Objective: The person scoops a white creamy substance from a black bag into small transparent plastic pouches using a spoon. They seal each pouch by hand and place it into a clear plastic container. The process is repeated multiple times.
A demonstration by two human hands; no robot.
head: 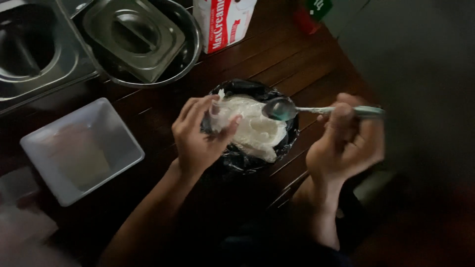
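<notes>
A dark brown slatted wooden surface [302,64] fills the dimly lit view from above, its right side falling away into shadow. At its centre sits a round container lined with crinkled black plastic [237,158], holding a pale, creamy white mass [260,131]. The left hand [198,136] curls over the container's left rim, thumb and fingers pinching a small clear plastic piece [221,114] held against the white mass. The right hand [344,143] is closed around the handle of a long silver metal spoon [297,109], whose bowl hovers over the top right of the white mass.

To the left lies a shallow, square white plastic tray [118,133] with a faint pale smear inside. Above it, a round steel bowl [190,47] carries a rectangular steel lid [133,37] with a recessed handle; a rectangular steel pan [34,49] stands just beside it at the top left corner. A white and red paper carton [222,22] stands at the top edge, behind the black-lined container, and a blurred red and green object [311,12] sits further right.
</notes>
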